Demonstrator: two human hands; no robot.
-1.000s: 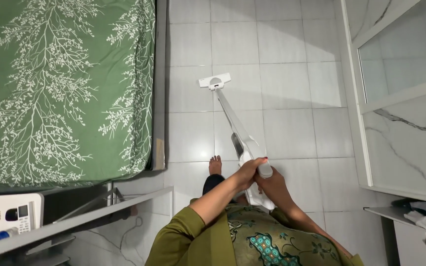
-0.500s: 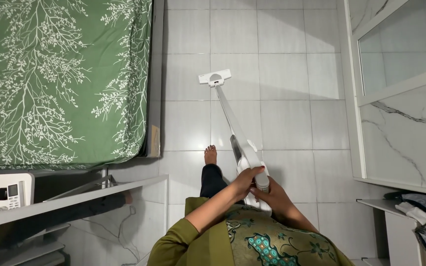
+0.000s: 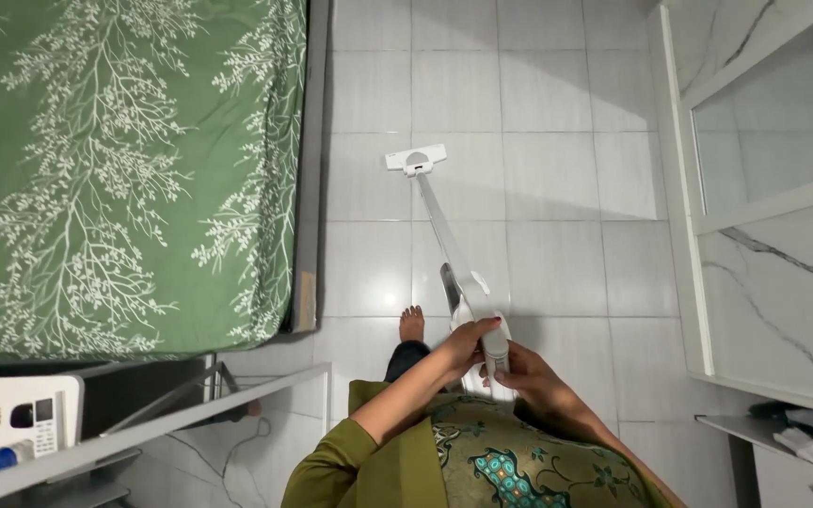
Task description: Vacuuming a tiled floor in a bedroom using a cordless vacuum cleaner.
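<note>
Vacuum cleaner [image 3: 463, 273], a white stick type, is the landmark in the 1 head view: its handle end sits low in the middle of the frame and its wand runs up and away to the floor head [image 3: 416, 160], which lies flat on the pale floor tiles [image 3: 557, 263]. The left hand [image 3: 463, 346] is closed around the handle from the left, and the right hand [image 3: 519, 369] is wrapped around it just below, so both grip the same grip section. A bare foot [image 3: 411, 325] stands just left of the vacuum's body. Well to the left of the wand is the bed with its green leaf-patterned cover [image 3: 124, 169]; to the right is a white marbled cabinet [image 3: 773, 188].

Compared with 0.5 s ago, the floor head sits slightly nearer the person and the foot a little lower in the frame, which reads as a pull-back stroke.

Fingertips behind the handle are hidden, and items on the shelf at the lower left are cut off.
</note>
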